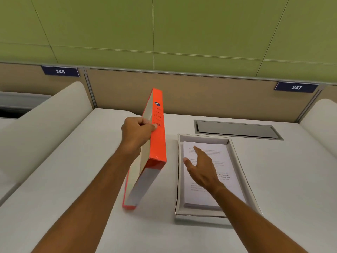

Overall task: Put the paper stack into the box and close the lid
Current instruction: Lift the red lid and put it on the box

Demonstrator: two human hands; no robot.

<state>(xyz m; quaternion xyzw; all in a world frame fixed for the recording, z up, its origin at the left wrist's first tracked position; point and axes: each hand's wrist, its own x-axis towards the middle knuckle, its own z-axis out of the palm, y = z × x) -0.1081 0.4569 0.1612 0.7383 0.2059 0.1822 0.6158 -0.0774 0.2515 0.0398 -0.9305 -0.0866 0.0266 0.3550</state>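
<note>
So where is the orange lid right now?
The orange lid is tilted up on its edge on the desk, held by the left hand, just left of the open box with the paper stack.

Two bare forearms come into view from the bottom edge, both uncovered up to where the picture cuts them off. No sleeve, cuff, glove, watch, ring or band shows on either. The left hand (135, 130) and the right hand (201, 168) are bare too, with short plain nails where visible.
</note>
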